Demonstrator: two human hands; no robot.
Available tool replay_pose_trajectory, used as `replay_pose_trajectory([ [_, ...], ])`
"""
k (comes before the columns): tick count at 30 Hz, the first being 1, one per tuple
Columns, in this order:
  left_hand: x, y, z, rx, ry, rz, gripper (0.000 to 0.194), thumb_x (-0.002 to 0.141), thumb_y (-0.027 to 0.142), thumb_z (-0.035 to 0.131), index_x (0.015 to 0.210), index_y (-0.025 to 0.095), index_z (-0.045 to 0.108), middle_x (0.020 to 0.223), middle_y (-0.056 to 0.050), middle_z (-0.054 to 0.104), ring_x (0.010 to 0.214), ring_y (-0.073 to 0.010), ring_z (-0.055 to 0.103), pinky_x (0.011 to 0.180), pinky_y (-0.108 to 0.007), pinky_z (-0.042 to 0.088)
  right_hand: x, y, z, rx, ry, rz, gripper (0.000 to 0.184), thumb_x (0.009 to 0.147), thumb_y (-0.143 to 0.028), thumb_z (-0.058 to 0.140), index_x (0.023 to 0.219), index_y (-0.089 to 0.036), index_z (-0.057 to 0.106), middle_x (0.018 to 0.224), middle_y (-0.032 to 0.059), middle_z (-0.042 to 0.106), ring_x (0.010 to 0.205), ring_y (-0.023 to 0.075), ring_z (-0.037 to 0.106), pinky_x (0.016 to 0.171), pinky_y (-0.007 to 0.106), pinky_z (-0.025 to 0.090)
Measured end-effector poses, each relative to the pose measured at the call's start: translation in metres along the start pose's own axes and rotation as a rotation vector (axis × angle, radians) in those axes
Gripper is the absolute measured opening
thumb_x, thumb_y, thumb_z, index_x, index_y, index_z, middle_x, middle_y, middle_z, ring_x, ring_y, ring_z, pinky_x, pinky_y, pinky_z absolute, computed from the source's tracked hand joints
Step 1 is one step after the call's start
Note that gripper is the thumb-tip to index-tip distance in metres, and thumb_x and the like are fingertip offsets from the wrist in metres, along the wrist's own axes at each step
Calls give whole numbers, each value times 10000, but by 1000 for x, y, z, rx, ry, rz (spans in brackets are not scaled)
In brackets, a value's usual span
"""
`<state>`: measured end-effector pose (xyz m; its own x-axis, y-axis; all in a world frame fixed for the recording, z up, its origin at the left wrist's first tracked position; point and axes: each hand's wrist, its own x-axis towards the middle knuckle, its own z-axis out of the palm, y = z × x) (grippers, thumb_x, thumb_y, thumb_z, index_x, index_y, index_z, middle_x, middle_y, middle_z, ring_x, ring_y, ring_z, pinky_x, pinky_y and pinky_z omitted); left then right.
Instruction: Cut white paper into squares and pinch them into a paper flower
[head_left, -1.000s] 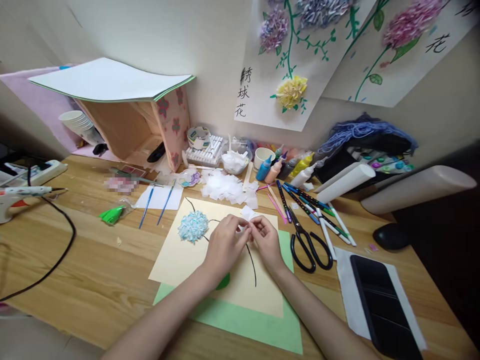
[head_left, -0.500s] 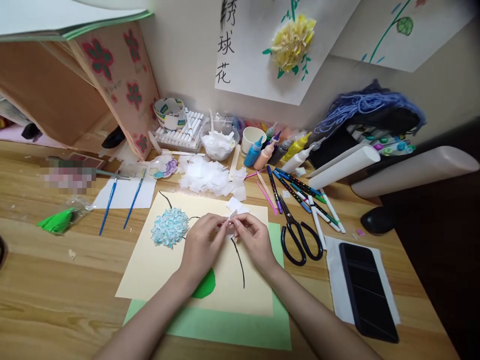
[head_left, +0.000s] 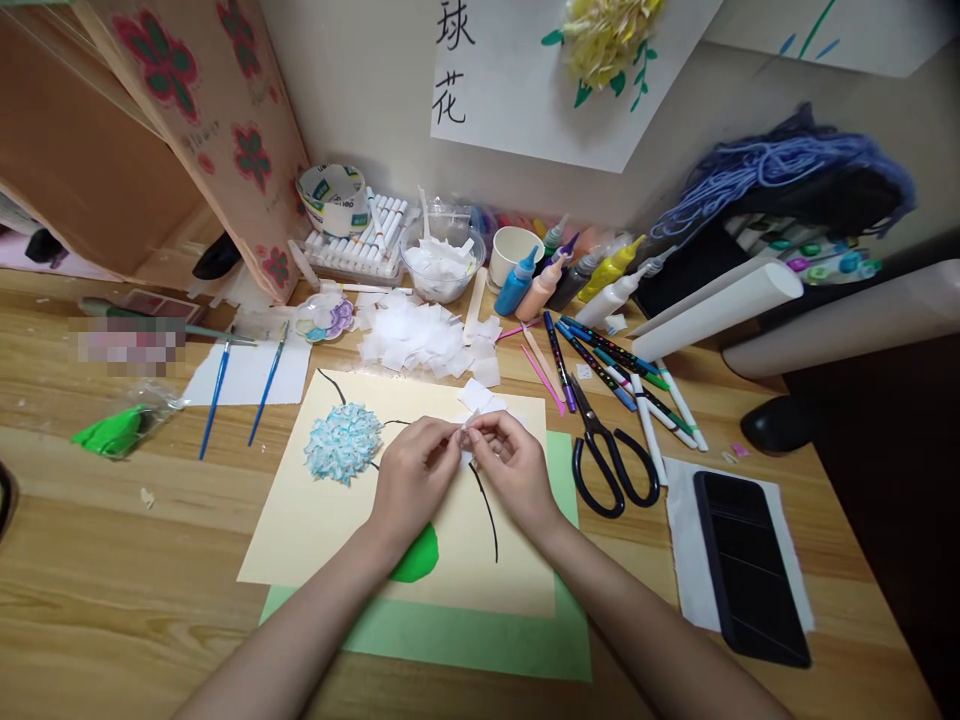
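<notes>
My left hand point(head_left: 411, 478) and my right hand point(head_left: 510, 468) meet fingertip to fingertip over a cream sheet point(head_left: 330, 520), both pinching a small white paper piece point(head_left: 466, 430). Left of the hands, a pale blue paper flower point(head_left: 343, 441) is stuck on the sheet, with a drawn black stem point(head_left: 486, 510) and a green leaf point(head_left: 417, 556). A green sheet point(head_left: 465, 640) lies under the cream one. Two loose white squares point(head_left: 480, 396) sit just beyond my fingers.
A heap of white paper squares point(head_left: 420, 342) and a bowl of them point(head_left: 441, 262) lie behind. Black scissors point(head_left: 611, 462), markers point(head_left: 622, 385), paint bottles point(head_left: 555, 280), a black phone point(head_left: 750, 565), brushes point(head_left: 240, 390) and a cardboard box point(head_left: 150, 140) surround the sheet on the wooden table point(head_left: 112, 580).
The camera has tilted down and moved closer, so the wall pictures and box top left the view. My hands stay together on the white paper piece, working it between the fingertips.
</notes>
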<state>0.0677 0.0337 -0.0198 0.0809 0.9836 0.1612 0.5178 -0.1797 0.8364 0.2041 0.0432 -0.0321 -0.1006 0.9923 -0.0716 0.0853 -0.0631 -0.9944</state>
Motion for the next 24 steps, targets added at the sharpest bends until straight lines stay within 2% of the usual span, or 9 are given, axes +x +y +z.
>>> replay_pose_trajectory([
  [8, -1, -3, 2, 4, 84, 37, 147, 861, 179, 530, 911, 201, 666, 861, -33, 669, 770, -134, 611, 686, -252, 482, 0, 0, 1, -71, 30, -18, 93, 848, -296, 547, 827, -206, 561, 821, 26, 620, 765, 153, 600, 663, 258, 467],
  [15, -2, -6, 4, 72, 72, 71, 215, 869, 194, 518, 1009, 212, 680, 847, -38, 660, 761, -137, 612, 643, -245, 507, 1, 4, 1, -37, 50, -15, 87, 834, -298, 567, 827, -211, 569, 812, 25, 613, 751, 152, 592, 652, 263, 469],
  [24, -3, -7, 5, 102, 61, 81, 218, 862, 179, 523, 1009, 208, 682, 859, -38, 657, 786, -139, 611, 639, -240, 507, 1, 3, 1, -39, 63, -13, 64, 830, -269, 562, 812, -208, 565, 784, 15, 602, 728, 142, 576, 641, 250, 458],
])
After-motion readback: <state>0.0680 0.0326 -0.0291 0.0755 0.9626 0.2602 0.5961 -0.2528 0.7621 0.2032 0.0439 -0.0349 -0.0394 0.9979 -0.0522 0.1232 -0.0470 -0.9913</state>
